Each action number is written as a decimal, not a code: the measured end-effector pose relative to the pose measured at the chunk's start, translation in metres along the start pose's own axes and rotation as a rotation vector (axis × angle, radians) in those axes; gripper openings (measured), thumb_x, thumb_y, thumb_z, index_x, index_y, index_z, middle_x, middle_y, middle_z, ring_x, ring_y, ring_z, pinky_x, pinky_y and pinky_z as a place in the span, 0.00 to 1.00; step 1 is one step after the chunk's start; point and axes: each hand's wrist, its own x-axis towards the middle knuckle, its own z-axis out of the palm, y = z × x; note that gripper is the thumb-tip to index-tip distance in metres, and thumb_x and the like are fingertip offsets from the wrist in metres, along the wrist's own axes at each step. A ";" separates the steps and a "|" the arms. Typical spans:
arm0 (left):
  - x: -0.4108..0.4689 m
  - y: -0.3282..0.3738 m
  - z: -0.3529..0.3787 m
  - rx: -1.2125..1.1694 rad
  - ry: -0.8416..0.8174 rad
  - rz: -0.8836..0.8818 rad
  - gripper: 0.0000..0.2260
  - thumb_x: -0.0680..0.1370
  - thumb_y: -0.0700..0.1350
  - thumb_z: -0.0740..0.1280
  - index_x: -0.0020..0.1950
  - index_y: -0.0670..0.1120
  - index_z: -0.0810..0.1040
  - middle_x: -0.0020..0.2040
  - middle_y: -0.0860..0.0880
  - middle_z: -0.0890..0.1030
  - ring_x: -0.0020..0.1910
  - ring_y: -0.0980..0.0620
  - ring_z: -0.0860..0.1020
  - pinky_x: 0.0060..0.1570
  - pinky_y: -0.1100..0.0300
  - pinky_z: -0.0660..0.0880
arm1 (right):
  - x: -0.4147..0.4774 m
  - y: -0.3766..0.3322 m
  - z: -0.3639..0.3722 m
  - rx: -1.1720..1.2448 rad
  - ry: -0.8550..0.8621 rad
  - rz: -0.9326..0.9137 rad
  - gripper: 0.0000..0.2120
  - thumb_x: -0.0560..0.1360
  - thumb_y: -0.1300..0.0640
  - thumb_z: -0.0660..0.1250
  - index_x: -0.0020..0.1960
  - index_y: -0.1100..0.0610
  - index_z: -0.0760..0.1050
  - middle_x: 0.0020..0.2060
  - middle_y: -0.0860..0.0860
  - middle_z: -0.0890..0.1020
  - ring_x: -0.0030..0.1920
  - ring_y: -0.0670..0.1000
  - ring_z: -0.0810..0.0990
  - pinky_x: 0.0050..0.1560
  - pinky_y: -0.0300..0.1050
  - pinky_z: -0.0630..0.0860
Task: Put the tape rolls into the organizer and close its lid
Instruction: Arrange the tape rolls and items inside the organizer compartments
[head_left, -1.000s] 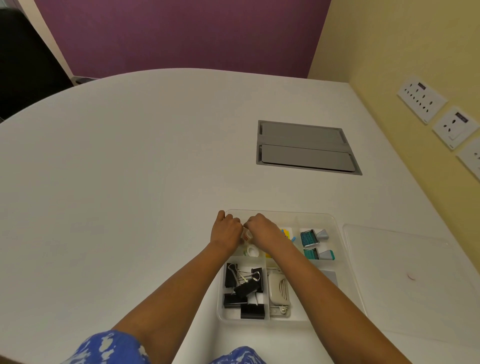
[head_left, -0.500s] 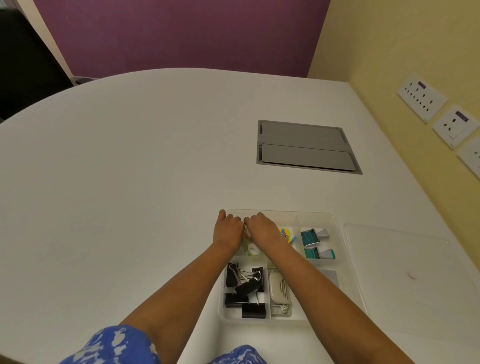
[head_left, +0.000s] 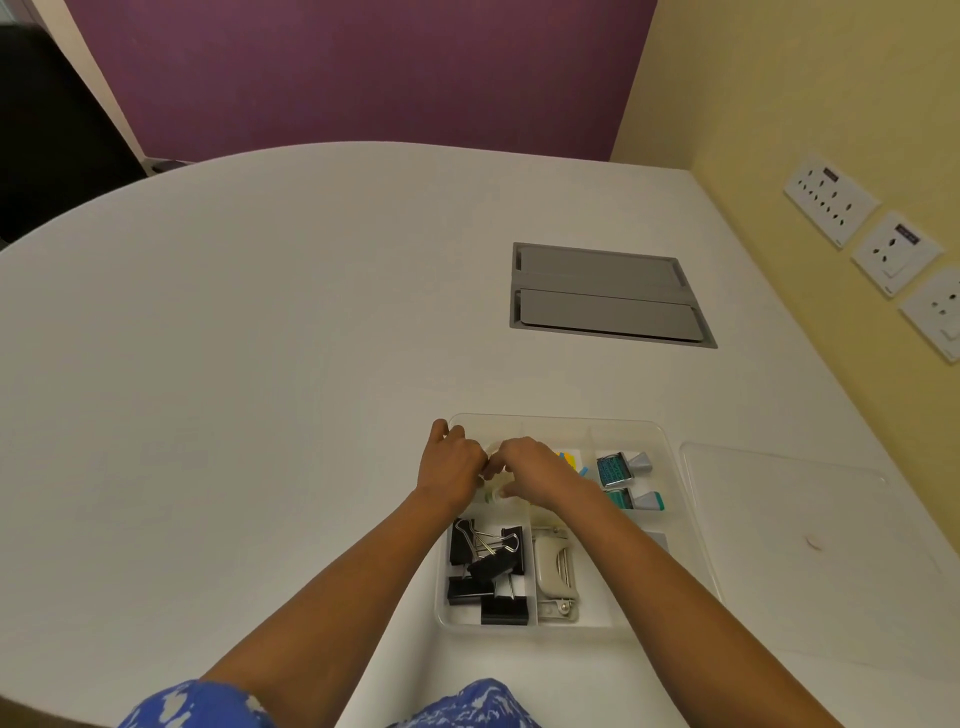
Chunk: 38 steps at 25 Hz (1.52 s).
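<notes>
The white table (head_left: 260, 364) fills most of the frame. On it, lower centre, lies the clear organizer (head_left: 670, 441), and its lid (head_left: 810, 499) lies flat at the lower right, just beside it and not yet on. Compared with one second ago, both hands have stayed over the upper-left compartment and only sank a little deeper into it. The left hand (head_left: 451, 462) and the right hand (head_left: 535, 470) are curled with fingertips meeting; what they pinch I cannot tell. Just under them a small tape roll (head_left: 493, 496) shows inside this compartment. I judge the rolls are being settled in place, and closing the lid remains. The black binder clips (head_left: 485, 566) lie below.
</notes>
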 end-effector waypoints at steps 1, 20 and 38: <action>-0.002 0.001 0.000 0.007 -0.010 -0.007 0.12 0.78 0.52 0.65 0.57 0.49 0.82 0.55 0.48 0.83 0.60 0.49 0.73 0.66 0.54 0.60 | -0.001 -0.001 0.002 -0.006 -0.007 -0.010 0.15 0.71 0.62 0.72 0.58 0.56 0.80 0.58 0.55 0.80 0.59 0.54 0.78 0.55 0.45 0.73; -0.010 -0.003 0.007 -0.018 -0.019 -0.056 0.12 0.76 0.52 0.67 0.56 0.49 0.82 0.56 0.47 0.80 0.62 0.51 0.71 0.67 0.54 0.58 | 0.002 -0.025 0.004 -0.174 -0.030 0.045 0.11 0.76 0.64 0.64 0.57 0.62 0.78 0.59 0.60 0.77 0.59 0.59 0.76 0.58 0.49 0.74; -0.009 0.009 0.004 0.015 -0.016 -0.121 0.09 0.78 0.43 0.66 0.56 0.50 0.82 0.55 0.48 0.82 0.64 0.50 0.69 0.69 0.53 0.58 | 0.004 -0.017 0.016 -0.219 0.081 0.053 0.11 0.75 0.63 0.67 0.57 0.59 0.78 0.58 0.58 0.78 0.61 0.58 0.75 0.59 0.50 0.74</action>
